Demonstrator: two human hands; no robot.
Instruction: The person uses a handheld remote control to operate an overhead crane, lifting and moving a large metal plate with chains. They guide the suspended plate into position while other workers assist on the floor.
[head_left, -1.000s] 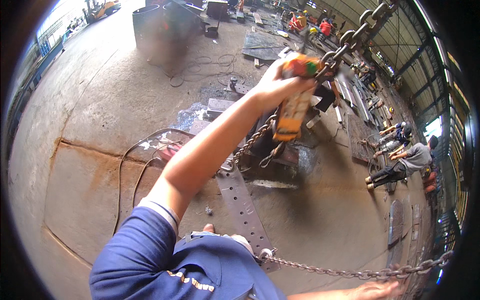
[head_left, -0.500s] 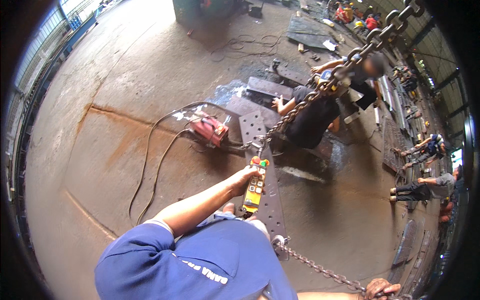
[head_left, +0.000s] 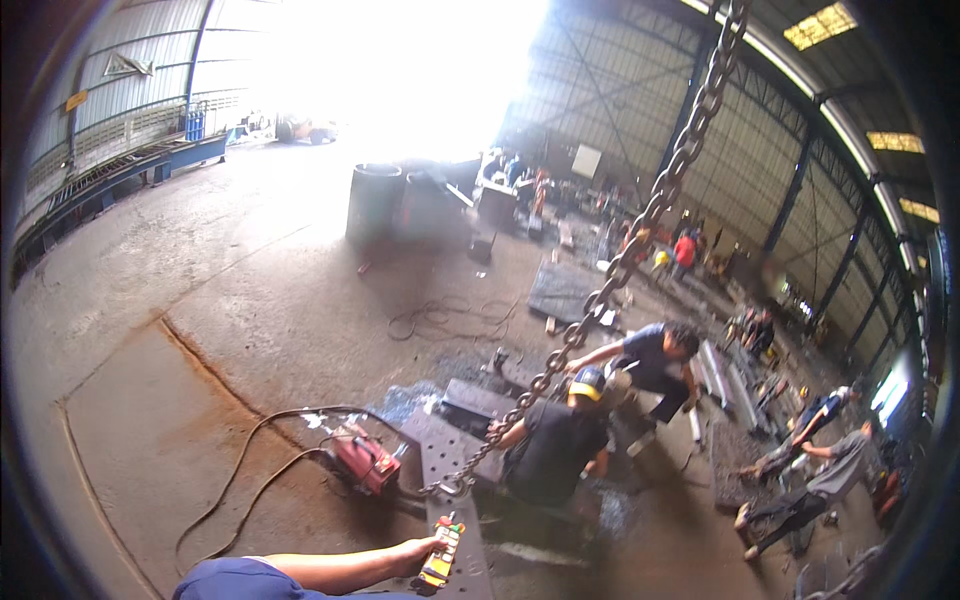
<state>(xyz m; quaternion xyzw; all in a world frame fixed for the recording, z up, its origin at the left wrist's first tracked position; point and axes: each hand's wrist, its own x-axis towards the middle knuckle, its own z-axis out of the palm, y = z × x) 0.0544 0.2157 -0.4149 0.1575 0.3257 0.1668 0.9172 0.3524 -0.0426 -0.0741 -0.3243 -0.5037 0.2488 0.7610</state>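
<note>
My left hand [head_left: 414, 554] is closed around a yellow crane remote control [head_left: 441, 561] with red and green knobs at its top end. Beneath the remote lies a long steel plate [head_left: 470, 562] with rows of holes. A heavy chain [head_left: 640, 236] slants down from the top of the view to a hook or shackle [head_left: 456, 487] by that plate, just beyond the remote. Part of another chain [head_left: 850, 578] shows blurred at the lower right rim. My right hand is out of the picture.
A red portable machine [head_left: 364, 460] with dark cables stands left of the plate. Two co-workers, one in a cap [head_left: 560, 450] and one bending [head_left: 655, 360], are close beyond the chain. Dark cylinders [head_left: 375, 205] stand farther off; steel pieces and more people line the right.
The view has tilted upward, so the floor items and my left hand sit lower in it. My right hand, earlier on the lower chain, has left the view. The remote stays in my left hand.
</note>
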